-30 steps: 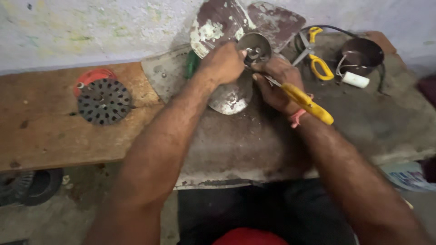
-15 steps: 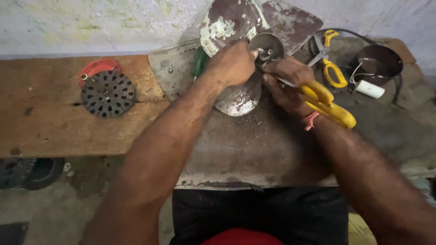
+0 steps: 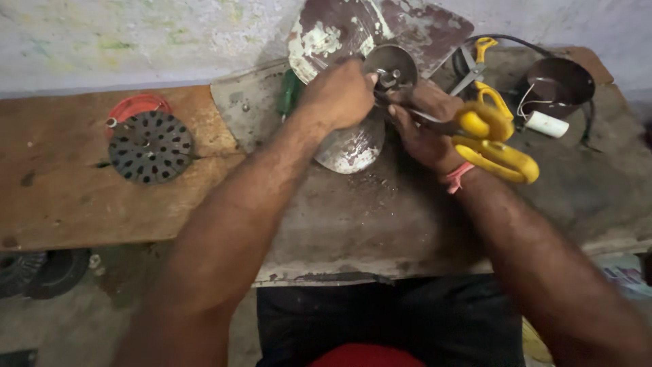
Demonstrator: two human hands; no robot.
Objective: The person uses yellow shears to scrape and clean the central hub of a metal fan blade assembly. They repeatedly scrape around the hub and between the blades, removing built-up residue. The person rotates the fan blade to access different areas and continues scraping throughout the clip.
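Rusty metal fan blades [image 3: 353, 34] sit on the worktop [image 3: 380, 211]; my left hand [image 3: 339, 92] still clamps the hub [image 3: 390, 68], while my right hand's [image 3: 424, 122] grip, closed on yellow-handled pliers [image 3: 489, 136], has edged nearer the shaft.

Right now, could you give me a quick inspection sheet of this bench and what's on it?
Surface: worn wooden bench, grimy grey sheet on it.
Job's things: rusty fan blade assembly, round metal hub; yellow-handled pliers.
Clutter: perforated black disc, red lid, green handle, second yellow pliers, dark cup, white cylinder.
Hands: left hand on hub; right hand grips pliers.
Cables: black cable.
Surroundings: stained wall.
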